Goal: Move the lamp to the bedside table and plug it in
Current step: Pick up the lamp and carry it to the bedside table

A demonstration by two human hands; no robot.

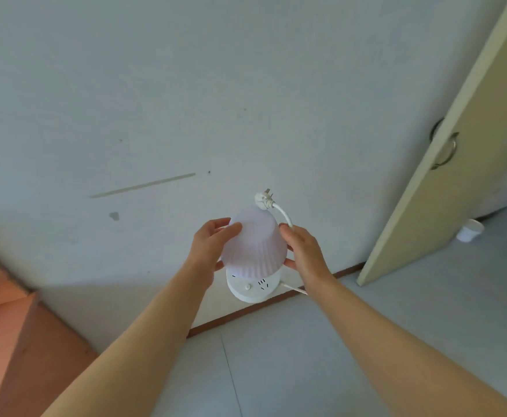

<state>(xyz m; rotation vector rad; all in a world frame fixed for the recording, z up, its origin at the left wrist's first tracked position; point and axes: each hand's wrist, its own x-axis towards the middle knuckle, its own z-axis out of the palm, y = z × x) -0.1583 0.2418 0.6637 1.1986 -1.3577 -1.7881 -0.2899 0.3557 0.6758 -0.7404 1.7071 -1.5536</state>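
A person holds a small white lamp in mid-air with both bare hands, in front of a pale wall and above a grey tiled floor. The left hand cups the left side of the ribbed, frosted shade, its fingers clamped against the surface. The right hand presses the opposite side, its fingers closed on the shade and on the white cord, which loops up past the fingertips. The plug stands free above the top of the shade, prongs pointing up. Below the shade, the lamp's round white base shows a small knob and dark markings. A reddish skirting strip runs along the foot of the wall. To the right, a cream door with a metal ring handle stands open, and a white cup sits on the floor beyond it. An orange-brown surface fills the lower left corner.
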